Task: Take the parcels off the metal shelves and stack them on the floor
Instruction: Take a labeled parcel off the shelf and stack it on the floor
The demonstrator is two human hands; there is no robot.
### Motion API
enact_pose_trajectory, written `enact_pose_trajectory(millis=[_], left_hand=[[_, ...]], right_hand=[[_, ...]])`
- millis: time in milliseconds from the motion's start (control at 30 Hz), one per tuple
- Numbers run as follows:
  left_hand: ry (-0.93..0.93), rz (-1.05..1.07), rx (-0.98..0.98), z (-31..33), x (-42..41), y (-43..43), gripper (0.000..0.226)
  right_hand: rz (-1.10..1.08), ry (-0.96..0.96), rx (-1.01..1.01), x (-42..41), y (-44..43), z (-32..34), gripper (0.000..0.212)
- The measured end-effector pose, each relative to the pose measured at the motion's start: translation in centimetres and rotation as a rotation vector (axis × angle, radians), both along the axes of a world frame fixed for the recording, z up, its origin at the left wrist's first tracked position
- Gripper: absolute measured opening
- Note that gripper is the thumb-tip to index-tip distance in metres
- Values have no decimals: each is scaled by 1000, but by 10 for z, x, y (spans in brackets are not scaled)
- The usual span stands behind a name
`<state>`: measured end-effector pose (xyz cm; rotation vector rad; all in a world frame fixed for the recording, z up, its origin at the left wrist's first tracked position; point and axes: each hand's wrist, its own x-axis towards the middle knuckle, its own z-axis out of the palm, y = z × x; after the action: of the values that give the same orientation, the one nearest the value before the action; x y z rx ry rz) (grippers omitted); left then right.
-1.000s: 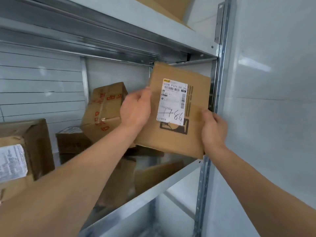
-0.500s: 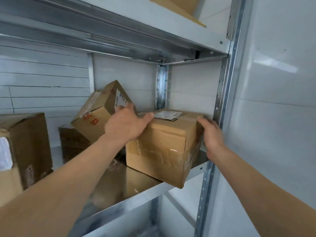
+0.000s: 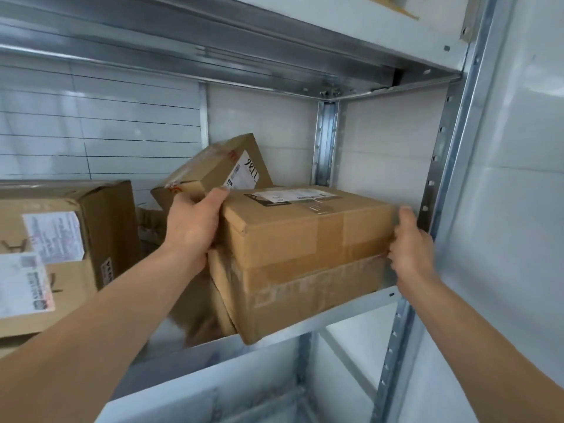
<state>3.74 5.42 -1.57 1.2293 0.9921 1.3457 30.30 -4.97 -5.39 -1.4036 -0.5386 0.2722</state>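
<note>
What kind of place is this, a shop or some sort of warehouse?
Most likely a parcel storeroom or small depot. Bare metal shelving is loaded with taped cardboard boxes, like the front parcel and the tilted box behind it, and they carry printed shipping labels.

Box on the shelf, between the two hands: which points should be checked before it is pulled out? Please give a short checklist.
1. The left grip holds the box at its left edge: ok.
2. The right grip holds its right side: ok.
3. Nothing lies on top of the box, only a label: ok.
4. The tilted box behind does not lean on it: cannot tell.
5. The right grip is clear of the post: cannot tell, they are very close.
6. The shelf carries the box: ok, though one front corner overhangs.
</note>
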Motion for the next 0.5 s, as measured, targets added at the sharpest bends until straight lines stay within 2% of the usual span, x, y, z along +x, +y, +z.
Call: enact_pose_trajectory(millis=[67,133,233,367,500], left_hand=[[-7,-83,-155,-5,-9,-3,60],[49,-189,-276,-8,-15,-8,62],[68,-263,-341,-12,-27,-16,71],[-16,-335,-219,-20,-45,-22,48],[-62,-416,-115,-27,-58,-31,39]], right_hand=[[79,122,64,-4,-2,-1,45],[267,216,71,-8,-2,0,41],[484,196,65,-11,-2,-5,38],[577,328,152,-15,-14,-18,45],[572,363,117,-33,-25,-17,66]])
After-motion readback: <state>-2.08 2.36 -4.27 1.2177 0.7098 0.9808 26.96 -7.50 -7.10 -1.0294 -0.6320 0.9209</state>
